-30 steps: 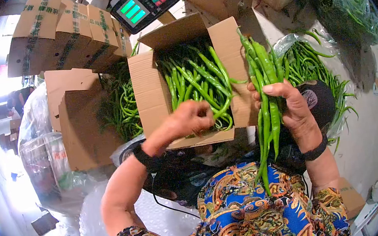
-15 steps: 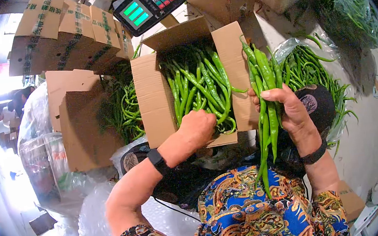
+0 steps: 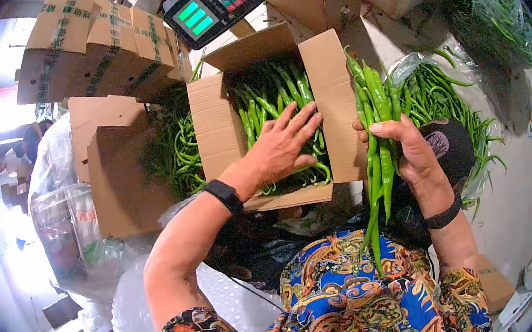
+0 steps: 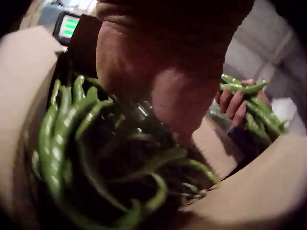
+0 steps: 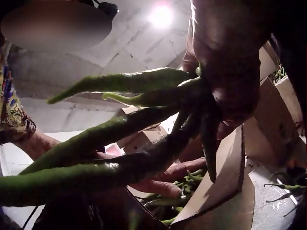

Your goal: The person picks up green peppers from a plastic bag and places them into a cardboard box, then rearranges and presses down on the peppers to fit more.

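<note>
Left hand point(image 3: 283, 144) lies flat with fingers spread, pressing on the green chili peppers point(image 3: 273, 109) inside the open cardboard box point(image 3: 216, 132). Right hand point(image 3: 408, 150) grips a bunch of long green peppers point(image 3: 378, 146), held upright just beside the box's right wall.

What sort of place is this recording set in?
Probably a produce packing or wholesale spot: a cardboard box filled with green peppers, an electronic scale behind it, stacked cartons, and more peppers in plastic bags on the floor.

Produce packing stall, weighing scale point(image 3: 215, 4), cartons point(image 3: 95, 48)
</note>
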Motion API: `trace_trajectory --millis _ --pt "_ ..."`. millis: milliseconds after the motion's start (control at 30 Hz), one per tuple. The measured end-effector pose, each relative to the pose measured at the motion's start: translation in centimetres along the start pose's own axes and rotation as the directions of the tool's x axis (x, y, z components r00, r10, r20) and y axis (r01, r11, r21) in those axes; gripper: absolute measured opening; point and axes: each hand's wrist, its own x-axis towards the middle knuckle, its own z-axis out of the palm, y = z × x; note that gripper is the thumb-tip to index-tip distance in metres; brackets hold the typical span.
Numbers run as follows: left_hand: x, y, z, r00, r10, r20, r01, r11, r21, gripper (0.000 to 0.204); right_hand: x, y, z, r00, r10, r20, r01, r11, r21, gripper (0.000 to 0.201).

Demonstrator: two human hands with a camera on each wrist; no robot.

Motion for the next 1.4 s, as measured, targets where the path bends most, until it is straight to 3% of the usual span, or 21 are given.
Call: trace_trajectory --millis 200,300,367,433,500,533,567,600,633,667,767,833,900,933,1067,1167,1233,1300,1400 --pt "-0.5 0.3 2.6 0.999 0.009 -0.043 -0.007 0.999 0.042 0.094 -0.1 0.2 -0.3 1.0 -0.002 -0.012 0.002 1.0 -0.019 0.051" --pt "0.2 0.2 2.5 0.995 0.036 -0.092 -0.032 0.998 0.045 0.095 0.3 0.2 -0.3 1.0 -0.022 0.012 0.022 1.0 -0.013 0.052" --pt "0.3 0.1 1.9 0.998 0.018 -0.053 -0.017 1.0 0.007 0.094 0.4 0.3 -0.2 1.0 -0.021 -0.006 0.021 1.0 -0.004 0.05" --pt "0.2 0.2 0.8 0.995 0.031 -0.096 -0.037 0.998 -0.058 0.089 0.6 0.3 -0.4 0.997 0.032 0.064 -0.036 0.998 0.056 0.049" --pt "0.3 0.9 -0.9 0.965 -0.026 -0.261 -0.032 0.976 -0.216 0.075 0.5 0.3 -0.4 0.998 0.022 0.062 -0.026 0.998 0.058 0.049" --pt "0.3 1.3 -1.8 0.94 -0.057 -0.338 -0.048 0.954 -0.295 0.056 0.4 0.2 -0.3 0.996 0.011 0.084 -0.017 0.998 0.067 0.049" --pt "0.3 2.3 -3.3 0.936 -0.059 -0.346 -0.05 0.953 -0.297 0.056 0.5 0.1 -0.1 0.994 0.0 0.109 -0.008 0.997 0.074 0.05" --pt "0.3 3.6 -5.2 0.946 -0.237 -0.222 0.066 0.81 -0.583 0.047 0.4 -0.2 0.3 0.993 -0.013 0.119 0.011 1.0 0.023 0.053" --pt "0.3 4.5 -6.0 0.93 -0.364 -0.05 0.182 0.575 -0.798 0.04 0.5 -0.2 0.6 0.992 -0.014 0.126 0.012 1.0 0.015 0.053" --pt "0.6 4.9 -5.9 0.901 -0.43 -0.047 0.138 0.389 -0.911 0.038 0.6 -0.2 0.9 0.984 -0.047 0.173 0.051 0.998 -0.02 0.054" --pt "1.4 6.4 -6.1 0.858 -0.512 -0.039 0.173 0.36 -0.917 0.045 0.8 0.4 1.1 0.976 -0.056 0.213 0.074 0.994 -0.077 0.054" --pt "1.6 8.0 -6.2 0.788 -0.61 -0.083 0.246 0.435 -0.866 0.054 0.5 0.6 1.9 0.98 -0.054 0.189 0.069 0.995 -0.068 0.054" --pt "1.3 8.9 -6.2 0.822 -0.562 0.09 0.3 0.293 -0.908 0.049 0.5 0.8 1.6 0.983 -0.07 0.171 0.091 0.988 -0.121 0.054" --pt "1.1 8.5 -4.8 0.859 -0.5 0.111 0.269 0.255 -0.929 0.039 0.5 0.9 1.2 0.982 -0.076 0.175 0.099 0.987 -0.124 0.054" --pt "0.3 8.1 -4.6 0.857 -0.47 0.21 0.315 0.156 -0.936 0.031 0.2 0.9 1.4 0.979 -0.068 0.19 0.096 0.985 -0.144 0.054" --pt "-0.9 7.3 -4.8 0.893 -0.387 0.229 0.24 -0.021 -0.971 0.019 0.2 0.9 1.5 0.98 -0.091 0.179 0.127 0.972 -0.197 0.055" --pt "-1.7 6.6 -4.7 0.883 -0.397 0.251 0.266 -0.017 -0.964 0.017 0.0 0.7 1.6 0.98 -0.12 0.158 0.151 0.967 -0.206 0.056" --pt "-2.4 5.7 -4.4 0.851 -0.457 0.258 0.337 0.1 -0.936 0.018 -0.3 0.1 1.6 0.985 -0.059 0.165 0.086 0.983 -0.161 0.058" --pt "-3.4 4.7 -5.0 0.843 -0.463 0.275 0.355 0.093 -0.93 0.018 -0.6 -0.6 1.0 0.991 -0.028 0.128 0.054 0.977 -0.207 0.059"
